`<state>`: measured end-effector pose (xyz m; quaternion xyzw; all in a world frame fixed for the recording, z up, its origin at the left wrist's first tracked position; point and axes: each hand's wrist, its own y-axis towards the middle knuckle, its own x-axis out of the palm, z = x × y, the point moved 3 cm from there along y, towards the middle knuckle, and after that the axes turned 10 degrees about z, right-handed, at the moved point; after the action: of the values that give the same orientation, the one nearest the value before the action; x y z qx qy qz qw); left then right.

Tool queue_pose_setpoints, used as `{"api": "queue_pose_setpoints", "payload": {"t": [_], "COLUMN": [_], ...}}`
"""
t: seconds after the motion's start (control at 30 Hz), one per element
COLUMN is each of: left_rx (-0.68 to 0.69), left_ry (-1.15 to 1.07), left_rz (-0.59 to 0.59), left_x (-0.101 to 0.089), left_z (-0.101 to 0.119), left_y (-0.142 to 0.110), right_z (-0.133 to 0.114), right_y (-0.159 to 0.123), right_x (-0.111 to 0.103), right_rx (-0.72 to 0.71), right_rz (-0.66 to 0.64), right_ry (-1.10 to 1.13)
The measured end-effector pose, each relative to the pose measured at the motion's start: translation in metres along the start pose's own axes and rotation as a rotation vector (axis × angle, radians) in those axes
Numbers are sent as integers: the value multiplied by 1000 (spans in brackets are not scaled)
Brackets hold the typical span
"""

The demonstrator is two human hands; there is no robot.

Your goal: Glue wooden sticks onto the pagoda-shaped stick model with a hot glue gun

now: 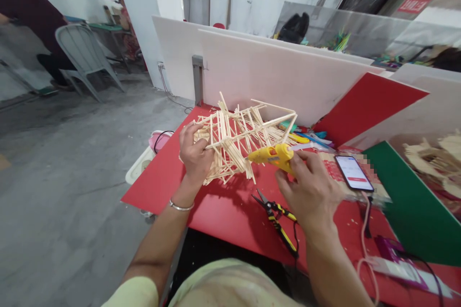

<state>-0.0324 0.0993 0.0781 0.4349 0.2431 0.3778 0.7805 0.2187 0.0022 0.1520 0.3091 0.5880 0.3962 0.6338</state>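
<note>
at left, a pale tray-like item (136, 171) bears something pink (163, 141); the left hand (196, 153) grips the left side of the stick frame (227, 141) above the red tabletop (216, 211). the right hand (313, 192) holds a yellow glue gun (272, 154), tip near the frame: judged as gluing, calling for steady alignment. at right, wooden pieces (427, 158); containment unconfirmed.

There is 1 stick frame (226, 140), 1 glue gun (272, 154), 1 cutter (268, 206), 1 phone (354, 172).

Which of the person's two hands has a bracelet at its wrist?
The left hand, which grips the wooden stick frame. A silvery bracelet circles its wrist; the right hand, holding the yellow glue gun, has none.
</note>
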Motion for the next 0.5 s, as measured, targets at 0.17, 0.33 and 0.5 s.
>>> {"api": "queue_pose_setpoints", "payload": {"t": [0.17,0.33,0.5], "left_rx": [-18,-85,-306], "left_ry": [17,0,-65], "left_rz": [22,40,41], "left_x": [0,0,5], "left_z": [-5,-7,-9], "left_y": [-5,-13,-36], "right_z": [4,0,-16], "right_y": [1,5,12], "right_x": [-8,-11,-8], "right_rx": [-10,48,109], "right_rz": [82,149,185], "right_ry": [-20,33,90]}}
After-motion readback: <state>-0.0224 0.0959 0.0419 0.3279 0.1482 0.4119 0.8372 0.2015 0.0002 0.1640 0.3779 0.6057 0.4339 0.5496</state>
